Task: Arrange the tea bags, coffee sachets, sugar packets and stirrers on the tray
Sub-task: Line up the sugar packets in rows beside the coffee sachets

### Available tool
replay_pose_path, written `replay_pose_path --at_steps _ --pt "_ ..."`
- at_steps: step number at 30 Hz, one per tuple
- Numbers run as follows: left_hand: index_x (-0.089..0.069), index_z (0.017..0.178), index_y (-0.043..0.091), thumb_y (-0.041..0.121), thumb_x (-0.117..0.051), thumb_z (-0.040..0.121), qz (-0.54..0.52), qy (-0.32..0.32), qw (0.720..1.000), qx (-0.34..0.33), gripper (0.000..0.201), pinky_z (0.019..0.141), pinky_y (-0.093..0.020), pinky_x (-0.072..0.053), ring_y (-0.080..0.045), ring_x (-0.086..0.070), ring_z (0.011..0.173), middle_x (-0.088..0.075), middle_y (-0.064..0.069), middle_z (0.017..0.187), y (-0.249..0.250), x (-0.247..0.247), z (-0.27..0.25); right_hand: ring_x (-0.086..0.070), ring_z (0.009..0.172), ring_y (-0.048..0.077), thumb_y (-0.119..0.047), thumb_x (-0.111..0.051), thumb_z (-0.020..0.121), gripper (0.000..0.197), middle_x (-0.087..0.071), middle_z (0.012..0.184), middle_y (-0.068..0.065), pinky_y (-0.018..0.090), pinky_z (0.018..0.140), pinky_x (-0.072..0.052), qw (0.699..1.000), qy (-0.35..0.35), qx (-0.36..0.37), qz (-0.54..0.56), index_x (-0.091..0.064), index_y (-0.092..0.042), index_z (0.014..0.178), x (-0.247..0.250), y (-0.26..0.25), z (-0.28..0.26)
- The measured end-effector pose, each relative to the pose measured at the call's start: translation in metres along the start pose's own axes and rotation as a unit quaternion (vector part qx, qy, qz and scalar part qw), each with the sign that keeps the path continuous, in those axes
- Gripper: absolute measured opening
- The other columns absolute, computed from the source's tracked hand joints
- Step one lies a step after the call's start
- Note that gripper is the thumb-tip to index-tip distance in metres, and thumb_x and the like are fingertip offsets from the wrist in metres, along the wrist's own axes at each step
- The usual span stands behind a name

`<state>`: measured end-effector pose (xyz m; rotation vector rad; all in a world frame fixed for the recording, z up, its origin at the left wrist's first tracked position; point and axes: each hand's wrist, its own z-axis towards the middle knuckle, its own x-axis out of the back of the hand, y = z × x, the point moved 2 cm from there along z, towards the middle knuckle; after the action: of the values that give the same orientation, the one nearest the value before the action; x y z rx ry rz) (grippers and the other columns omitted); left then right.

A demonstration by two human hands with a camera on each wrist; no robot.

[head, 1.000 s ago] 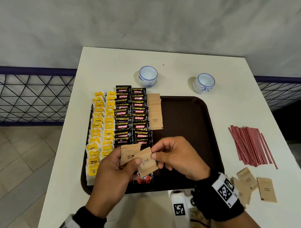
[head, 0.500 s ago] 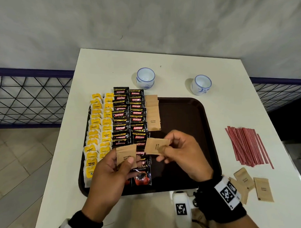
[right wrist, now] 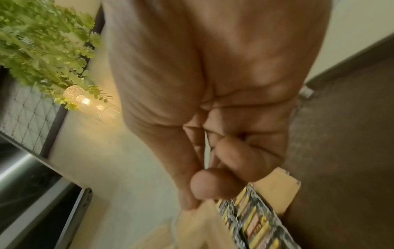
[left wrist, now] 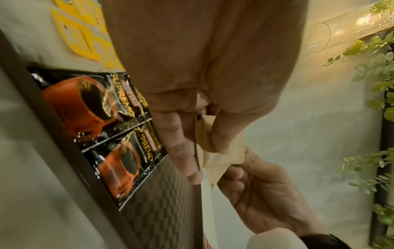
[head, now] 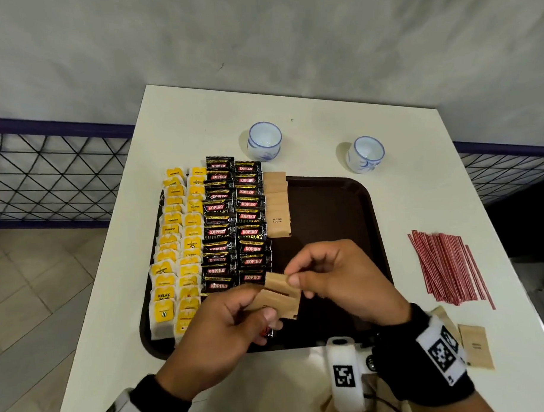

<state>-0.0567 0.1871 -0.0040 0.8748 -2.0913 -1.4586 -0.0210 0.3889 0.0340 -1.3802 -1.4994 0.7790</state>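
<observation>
Filling the middle of the head view, the brown tray lies with its long side running left to right, its left part covered and its right part bare. Two columns of yellow tea bags and two of black coffee sachets run from the near rim toward the top of the frame. Just right of them, a short overlapped column of sugar packets starts at the far rim and stops mid-tray, long axis up the frame. That gap, directly above the hands in the frame, is probably where the next packet goes.

Red stirrers lie off the tray at right, with loose sugar packets at lower right.

Low in the frame, over the near part of the tray, the left hand holds a small stack of packets; the right hand pinches the top packet by its edge. It is the nearer hand to the column's end.
</observation>
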Motion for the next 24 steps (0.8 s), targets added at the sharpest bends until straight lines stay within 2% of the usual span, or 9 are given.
replay_pose_path --at_steps 3,5,10,13,15,20,24 --pt "-0.078 0.1 0.027 0.0 -0.061 0.095 -0.026 0.035 0.999 0.0 0.032 0.07 -0.037 -0.063 -0.021 -0.076 0.089 -0.078 -0.004 0.095 -0.001 0.002 0.001 -0.064 0.059 0.015 0.005 -0.074 0.083 0.01 -0.069 0.071 0.008 0.022 0.051 -0.049 0.996 0.005 -0.029 0.085 -0.072 0.002 0.092 -0.007 0.012 0.001" --pt "-0.079 0.098 0.029 0.0 -0.062 0.095 -0.036 0.05 0.998 -0.002 0.034 0.069 -0.035 -0.063 -0.02 -0.076 0.088 -0.078 -0.004 0.095 -0.001 0.005 0.001 -0.065 0.059 0.018 0.008 -0.072 0.084 0.007 -0.068 0.069 0.013 0.023 0.05 -0.049 0.992 0.005 -0.046 0.114 -0.07 0.003 0.089 -0.011 0.02 0.001" --pt "-0.076 0.106 0.02 0.001 -0.061 0.095 -0.048 0.068 0.997 -0.002 0.027 0.069 -0.031 -0.062 -0.019 -0.075 0.092 -0.079 -0.002 0.097 -0.003 0.006 0.001 -0.064 0.054 0.017 0.009 -0.067 0.087 0.009 -0.066 0.065 0.015 0.022 0.047 -0.048 0.988 0.039 -0.065 0.131 -0.068 0.0 0.084 -0.012 0.023 0.006" --pt "-0.073 0.109 0.019 0.002 -0.057 0.097 -0.07 0.094 0.993 0.018 0.026 0.073 -0.035 -0.063 -0.019 -0.076 0.092 -0.078 -0.001 0.098 -0.006 0.008 -0.001 -0.061 0.051 0.017 0.01 -0.064 0.088 0.012 -0.066 0.066 0.017 0.021 0.045 -0.047 0.985 0.113 -0.071 0.11 -0.067 0.0 0.082 0.014 0.024 0.024" --pt "-0.073 0.108 0.019 0.002 -0.054 0.099 -0.087 0.103 0.99 0.031 0.026 0.073 -0.036 -0.064 -0.019 -0.076 0.092 -0.078 -0.001 0.099 -0.009 0.009 -0.003 -0.061 0.052 0.017 0.009 -0.064 0.09 0.01 -0.066 0.07 0.02 0.021 0.046 -0.047 0.984 0.136 -0.091 0.077 -0.067 0.001 0.084 0.03 0.027 0.04" --pt "-0.072 0.108 0.016 0.002 -0.051 0.1 -0.1 0.101 0.988 0.057 0.026 0.071 -0.036 -0.063 -0.025 -0.075 0.093 -0.075 -0.01 0.104 -0.02 0.009 -0.009 -0.061 0.048 0.013 0.008 -0.063 0.09 0.015 -0.063 0.065 0.015 0.021 0.045 -0.047 0.985 0.114 -0.129 0.004 -0.064 -0.004 0.081 0.035 0.036 0.077" --pt "-0.071 0.108 0.013 0.001 -0.051 0.1 -0.102 0.092 0.988 0.065 0.025 0.072 -0.04 -0.063 -0.028 -0.076 0.092 -0.074 -0.013 0.104 -0.026 0.007 -0.013 -0.06 0.045 0.01 0.006 -0.063 0.089 0.012 -0.062 0.059 0.008 0.019 0.043 -0.046 0.983 0.108 -0.149 -0.017 -0.064 -0.003 0.081 0.03 0.035 0.094"
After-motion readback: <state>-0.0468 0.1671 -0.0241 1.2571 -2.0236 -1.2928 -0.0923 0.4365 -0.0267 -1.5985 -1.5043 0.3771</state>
